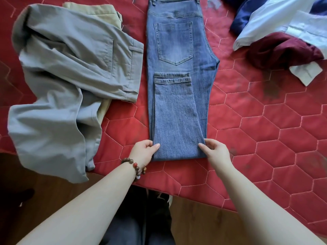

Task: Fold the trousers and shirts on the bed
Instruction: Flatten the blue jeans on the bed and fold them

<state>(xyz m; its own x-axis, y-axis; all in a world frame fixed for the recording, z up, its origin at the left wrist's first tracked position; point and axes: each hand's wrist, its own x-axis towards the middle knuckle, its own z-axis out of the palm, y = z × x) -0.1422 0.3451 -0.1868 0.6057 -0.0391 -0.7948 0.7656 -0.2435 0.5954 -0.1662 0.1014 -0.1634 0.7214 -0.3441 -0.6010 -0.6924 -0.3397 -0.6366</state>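
Head view showed the jeans point(178, 50) lying flat on the red quilted bedspread point(265, 129), long axis running straight away from the person, waistband at the far edge of the frame and the folded end nearest the body. The legs had been doubled back so that the hems point(172, 77) lay just below the back pocket point(174, 43).

Left hand point(144, 151) pinched the near left corner of the fold, thumb on top of the denim and fingers curled at the edge. Right hand point(215, 151) gripped the near right corner in the same manner. Both hands sat level with each other, one at each side of the fold, equally close to the garment; a beaded bracelet point(136, 167) was on the left wrist.

Judged from this layout, the next fold would carry the near end away from the body, along the long axis toward the waistband.

Grey trousers point(67, 82) lay crumpled to the left over a beige garment point(99, 11), hanging partly off the bed edge. A pile of shirts, white point(283, 23), maroon point(283, 50) and navy point(246, 16), lay at the far right, well apart from the jeans.

No brand, label or legible writing was visible on any garment.
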